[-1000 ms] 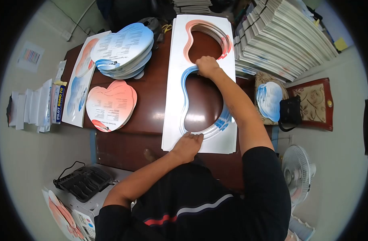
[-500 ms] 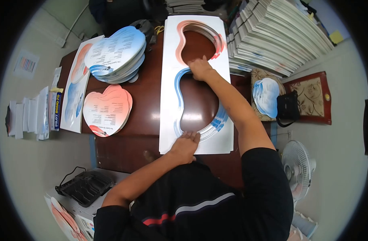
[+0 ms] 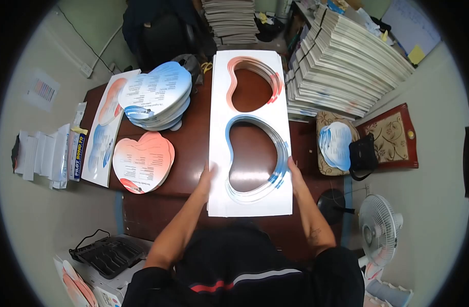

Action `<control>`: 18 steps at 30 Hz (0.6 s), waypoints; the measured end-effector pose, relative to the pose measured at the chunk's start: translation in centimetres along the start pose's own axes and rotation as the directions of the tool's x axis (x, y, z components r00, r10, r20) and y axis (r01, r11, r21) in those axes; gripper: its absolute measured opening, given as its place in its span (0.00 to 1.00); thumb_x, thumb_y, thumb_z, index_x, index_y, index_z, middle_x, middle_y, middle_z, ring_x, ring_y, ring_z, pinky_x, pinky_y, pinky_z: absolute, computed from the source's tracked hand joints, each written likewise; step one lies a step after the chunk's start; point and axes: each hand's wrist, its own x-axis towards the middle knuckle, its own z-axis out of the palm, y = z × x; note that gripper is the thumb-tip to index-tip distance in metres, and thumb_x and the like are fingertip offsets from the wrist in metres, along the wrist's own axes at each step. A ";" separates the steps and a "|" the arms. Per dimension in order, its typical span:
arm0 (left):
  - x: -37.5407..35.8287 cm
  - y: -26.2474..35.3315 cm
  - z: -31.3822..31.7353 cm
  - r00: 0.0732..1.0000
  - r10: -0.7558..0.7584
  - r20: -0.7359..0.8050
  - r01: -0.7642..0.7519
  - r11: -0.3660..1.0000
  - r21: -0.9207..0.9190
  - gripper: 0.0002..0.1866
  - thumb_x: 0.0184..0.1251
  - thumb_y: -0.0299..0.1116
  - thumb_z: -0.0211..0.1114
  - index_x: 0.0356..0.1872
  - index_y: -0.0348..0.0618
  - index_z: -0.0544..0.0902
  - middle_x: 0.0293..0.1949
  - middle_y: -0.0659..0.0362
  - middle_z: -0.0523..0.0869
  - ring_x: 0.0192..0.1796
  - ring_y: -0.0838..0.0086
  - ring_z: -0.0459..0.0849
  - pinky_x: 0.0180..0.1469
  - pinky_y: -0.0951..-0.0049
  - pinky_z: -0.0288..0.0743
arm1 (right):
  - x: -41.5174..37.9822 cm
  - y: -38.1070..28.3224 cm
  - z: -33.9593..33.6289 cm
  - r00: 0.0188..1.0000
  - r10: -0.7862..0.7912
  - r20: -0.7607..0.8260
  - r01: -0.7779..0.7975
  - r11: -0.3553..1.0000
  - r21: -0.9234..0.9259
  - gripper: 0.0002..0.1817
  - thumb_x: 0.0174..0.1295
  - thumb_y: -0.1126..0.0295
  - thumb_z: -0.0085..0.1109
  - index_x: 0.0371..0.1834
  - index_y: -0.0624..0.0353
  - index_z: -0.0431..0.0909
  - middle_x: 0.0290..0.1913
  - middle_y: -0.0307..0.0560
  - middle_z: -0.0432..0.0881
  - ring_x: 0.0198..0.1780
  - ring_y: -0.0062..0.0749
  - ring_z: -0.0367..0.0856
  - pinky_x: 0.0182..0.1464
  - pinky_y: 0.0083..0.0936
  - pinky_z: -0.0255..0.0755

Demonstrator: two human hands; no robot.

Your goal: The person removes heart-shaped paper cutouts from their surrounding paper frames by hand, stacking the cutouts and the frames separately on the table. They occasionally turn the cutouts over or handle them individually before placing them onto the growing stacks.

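A stack of white cut-out boards (image 3: 220,153) lies lengthwise in front of me. Each has two rounded holes, the far one edged in red, the near one in blue. My left hand (image 3: 206,179) grips the stack's left edge near its front end, slightly blurred, with its fingers partly hidden. On the opposite edge, my right hand (image 3: 296,175) holds the stack with the thumb uppermost and the other fingers out of sight. To the left are a pile of blue heart-like printed cards (image 3: 160,92) and a smaller pile of red ones (image 3: 145,161).
An uncut printed sheet (image 3: 104,130) lies at the table's (image 3: 188,148) left side. A tall pile of boards (image 3: 342,66) stands at the back right. Blue cards (image 3: 335,146) rest on a chair beside a black bag (image 3: 365,153). A fan (image 3: 380,225) stands at right.
Both hands have left the rims of the holes and now hold the stack's two long sides. The boards look more evenly lined up. My view has tilted upward.
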 end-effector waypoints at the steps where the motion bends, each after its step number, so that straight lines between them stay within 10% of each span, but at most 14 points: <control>1: 0.0 -0.3 1.0 0.998 -0.002 -0.059 0.012 0.984 0.179 0.32 0.77 0.56 0.46 0.68 0.40 0.65 0.61 0.55 0.76 0.63 0.66 0.74 0.68 0.65 0.63 | -1.4 -1.0 1.1 0.993 0.104 0.047 -0.109 0.988 0.112 0.37 0.71 0.41 0.47 0.68 0.63 0.67 0.62 0.51 0.74 0.62 0.35 0.71 0.66 0.33 0.63; 4: -0.9 1.7 2.1 0.980 -0.196 0.039 0.192 0.977 0.090 0.38 0.77 0.55 0.49 0.74 0.36 0.55 0.72 0.54 0.64 0.68 0.62 0.69 0.72 0.63 0.58 | -0.5 -0.4 0.5 0.993 0.078 0.088 -0.080 0.996 0.026 0.37 0.70 0.40 0.47 0.66 0.62 0.68 0.59 0.51 0.76 0.59 0.35 0.73 0.63 0.33 0.67; 7: -0.7 2.1 0.7 0.993 -0.101 0.062 0.101 0.995 0.006 0.36 0.77 0.59 0.43 0.70 0.37 0.63 0.61 0.54 0.77 0.64 0.65 0.73 0.68 0.64 0.63 | -1.0 -1.8 0.2 0.987 0.046 0.154 -0.048 0.999 0.008 0.41 0.71 0.38 0.45 0.74 0.62 0.58 0.69 0.54 0.68 0.70 0.38 0.65 0.72 0.36 0.56; 10: 0.0 2.3 -2.5 0.945 0.007 -0.328 -0.005 1.000 0.007 0.36 0.76 0.61 0.42 0.68 0.37 0.67 0.61 0.52 0.77 0.65 0.65 0.73 0.68 0.64 0.63 | -0.7 -3.9 -1.5 0.969 -0.152 -0.194 0.144 0.988 -0.053 0.49 0.70 0.32 0.34 0.78 0.65 0.45 0.79 0.53 0.51 0.78 0.40 0.48 0.77 0.33 0.40; 11: 0.3 1.2 -3.0 0.977 0.019 -0.212 -0.029 0.999 -0.043 0.36 0.76 0.61 0.42 0.68 0.37 0.67 0.61 0.52 0.77 0.64 0.64 0.74 0.68 0.63 0.64 | -0.6 -4.3 -1.5 0.917 -0.236 -0.321 0.239 0.970 -0.029 0.47 0.71 0.34 0.34 0.77 0.65 0.49 0.77 0.52 0.56 0.76 0.39 0.54 0.76 0.33 0.44; 13: 1.3 -1.0 -4.1 0.997 0.069 0.032 -0.064 0.987 -0.146 0.36 0.76 0.61 0.42 0.67 0.36 0.69 0.61 0.51 0.78 0.63 0.63 0.75 0.67 0.63 0.66 | 2.0 -0.8 -2.1 0.928 -0.366 0.062 0.347 0.915 0.206 0.42 0.74 0.38 0.36 0.76 0.64 0.54 0.75 0.52 0.59 0.74 0.36 0.59 0.75 0.32 0.48; 15: 0.2 -0.5 -0.8 0.996 -0.049 0.076 0.062 0.982 -0.179 0.36 0.76 0.61 0.42 0.67 0.36 0.68 0.60 0.50 0.78 0.62 0.61 0.76 0.66 0.62 0.68 | -0.1 -0.7 2.5 0.979 -0.200 -0.049 0.206 0.966 0.158 0.32 0.74 0.44 0.43 0.66 0.60 0.70 0.65 0.50 0.72 0.65 0.33 0.69 0.67 0.29 0.62; 18: -0.7 0.0 0.9 0.988 -0.138 0.075 0.149 0.973 -0.174 0.36 0.77 0.60 0.42 0.66 0.36 0.69 0.59 0.51 0.79 0.59 0.60 0.78 0.63 0.61 0.71 | -1.1 -1.5 2.9 0.991 -0.037 0.128 0.007 0.975 0.223 0.34 0.74 0.42 0.43 0.69 0.62 0.67 0.65 0.50 0.72 0.68 0.34 0.67 0.67 0.31 0.63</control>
